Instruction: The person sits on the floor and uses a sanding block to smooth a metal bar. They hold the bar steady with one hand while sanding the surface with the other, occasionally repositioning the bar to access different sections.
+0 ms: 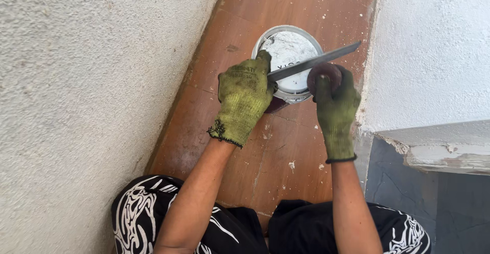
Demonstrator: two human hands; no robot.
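Both hands are gloved in yellow-green. My left hand (pixel 244 101) rests on the near rim of the white paint can (pixel 289 55), fingers curled against it. My right hand (pixel 334 103) is clenched around the dark round handle (pixel 325 73) of a wide metal scraper (pixel 314 61), whose blade lies across the can's lid. That can stands on the brown floor (pixel 275 147) between two white rough walls (pixel 76 106).

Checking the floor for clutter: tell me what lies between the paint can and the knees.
In the head view, only bare reddish floor with white flecks lies between the paint can and the knees; both gloved forearms pass above it.
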